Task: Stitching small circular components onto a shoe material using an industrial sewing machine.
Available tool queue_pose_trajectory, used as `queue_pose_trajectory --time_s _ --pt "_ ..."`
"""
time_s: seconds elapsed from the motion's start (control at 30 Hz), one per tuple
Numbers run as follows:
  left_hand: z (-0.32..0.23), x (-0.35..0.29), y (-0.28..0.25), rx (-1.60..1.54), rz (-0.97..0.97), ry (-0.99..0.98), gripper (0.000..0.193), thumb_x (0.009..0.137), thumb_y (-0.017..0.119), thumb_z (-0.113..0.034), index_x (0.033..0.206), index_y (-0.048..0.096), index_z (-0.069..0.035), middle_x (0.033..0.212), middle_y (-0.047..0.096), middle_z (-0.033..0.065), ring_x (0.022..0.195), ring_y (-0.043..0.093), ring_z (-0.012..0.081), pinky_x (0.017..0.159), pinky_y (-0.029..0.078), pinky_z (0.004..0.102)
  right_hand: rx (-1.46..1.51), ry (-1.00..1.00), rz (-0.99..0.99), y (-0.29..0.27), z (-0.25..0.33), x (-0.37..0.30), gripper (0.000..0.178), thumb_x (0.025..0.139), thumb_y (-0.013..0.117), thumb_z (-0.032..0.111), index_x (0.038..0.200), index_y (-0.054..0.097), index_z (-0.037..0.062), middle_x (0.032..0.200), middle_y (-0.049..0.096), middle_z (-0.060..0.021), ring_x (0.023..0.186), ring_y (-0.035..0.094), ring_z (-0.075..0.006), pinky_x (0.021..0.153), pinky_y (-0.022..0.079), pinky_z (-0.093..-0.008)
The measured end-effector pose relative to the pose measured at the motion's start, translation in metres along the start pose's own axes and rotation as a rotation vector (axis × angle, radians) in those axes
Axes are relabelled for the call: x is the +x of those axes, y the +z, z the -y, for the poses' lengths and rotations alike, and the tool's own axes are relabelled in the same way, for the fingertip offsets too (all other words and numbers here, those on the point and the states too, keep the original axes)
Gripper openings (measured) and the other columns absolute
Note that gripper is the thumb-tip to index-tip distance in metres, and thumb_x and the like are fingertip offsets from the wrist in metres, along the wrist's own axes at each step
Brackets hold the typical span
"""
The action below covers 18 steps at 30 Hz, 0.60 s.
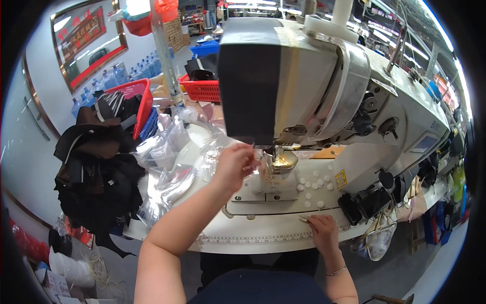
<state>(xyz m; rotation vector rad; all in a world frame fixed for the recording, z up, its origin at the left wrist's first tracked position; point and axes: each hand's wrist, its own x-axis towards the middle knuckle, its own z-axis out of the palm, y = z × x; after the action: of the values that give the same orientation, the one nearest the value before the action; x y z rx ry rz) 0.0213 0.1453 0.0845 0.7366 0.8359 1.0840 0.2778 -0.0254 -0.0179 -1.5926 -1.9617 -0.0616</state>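
Observation:
At the needle area of a large white sewing machine [405, 116], my left hand [234, 164] is raised with its thumb and fingers drawn together. Motion smears the fingertips, and what they pinch, if anything, is too small to make out. The lit presser foot and needle area [276, 164] is just right of these fingers. My right hand [324, 230] rests near the front edge of the white table [273, 243], fingers closed round a small pale pointed tool [305, 219]. Only the tool's tip shows. Several small white discs [316, 186] lie on the machine bed beyond that hand.
Clear plastic sheets [169, 187] cover the table's left side. A heap of black pieces [98, 167] hangs at the far left, beside a red basket [144, 106]. A black phone-like object [367, 202] lies right of the discs. A printed ruler [253, 239] runs along the front edge.

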Motion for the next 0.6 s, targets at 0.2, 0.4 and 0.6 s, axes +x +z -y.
queue_pose_trajectory --time_s 0.2,0.4,0.6 --pt "-0.023 -0.039 -0.049 0.112 0.025 0.146 0.011 0.084 0.056 -0.010 0.094 0.050 -0.008 0.084 0.057 0.0038 0.077 0.059 0.0123 0.065 0.047 0.0253 0.163 0.146 -0.210 0.006 0.021 0.017 0.015 0.082 0.050 0.000 0.096 0.054 0.0022 0.084 0.054 -0.0145 0.078 0.055 -0.0289 0.067 0.047 -0.0336" --pt "-0.006 -0.109 -0.078 0.272 -0.055 0.440 0.019 0.085 0.055 -0.005 0.103 0.053 0.001 0.087 0.060 0.0055 0.078 0.060 0.0120 0.065 0.047 0.0230 0.508 -0.336 -0.198 0.011 0.135 0.094 0.031 0.080 0.060 0.009 0.111 0.056 0.0047 0.092 0.046 -0.0097 0.065 0.052 -0.0195 0.053 0.045 -0.0260" --pt "-0.002 -0.140 -0.086 0.297 -0.043 0.355 0.022 0.085 0.056 -0.005 0.105 0.053 0.001 0.088 0.061 0.0053 0.079 0.061 0.0122 0.066 0.046 0.0221 0.527 -0.435 -0.267 0.040 0.172 0.124 0.031 0.072 0.070 0.011 0.100 0.060 0.0053 0.086 0.053 -0.0063 0.062 0.056 -0.0182 0.052 0.045 -0.0276"
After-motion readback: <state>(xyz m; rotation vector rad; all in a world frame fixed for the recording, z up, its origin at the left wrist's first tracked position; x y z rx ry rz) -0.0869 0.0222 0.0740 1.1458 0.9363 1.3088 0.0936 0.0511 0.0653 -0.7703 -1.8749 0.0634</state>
